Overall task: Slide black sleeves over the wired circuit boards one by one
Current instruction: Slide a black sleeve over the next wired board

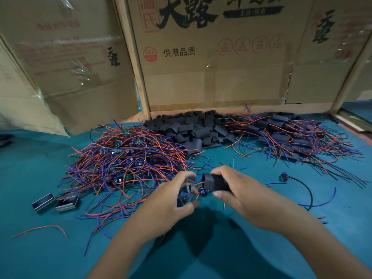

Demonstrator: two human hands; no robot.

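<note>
Two small metal-edged blocks (55,202) lie side by side at the far left of the teal surface (40,256), with one loose red wire (41,229) nearer the camera. Just right of them spreads a large tangle of bare boards (128,158) with red and blue wires, green boards showing here and there among the leads. Behind and right of that tangle sits a heap of empty black sleeves (193,129), against the foot of the cardboard cartons (211,57) that wall the back of the surface. Further right lies a second pile (291,137) of wired boards already covered by sleeves, their wires fanned outward.

In the foreground, the left hand (173,200) has its fingers curled round a board (188,189), pinching it with the wires trailing out to both sides. The right hand (239,190) grips a single black sleeve (215,181) between thumb below and fingers above, the sleeve's open mouth turned toward the left hand. Red and blue wires run from the board into that mouth; the board itself sits just outside the sleeve, between the two hands. A small dark component (202,192) shows at the gap between the hands.

At the right, apart from the hands, one stray part (284,176) with a long black lead and a blue lead rests on the surface.
</note>
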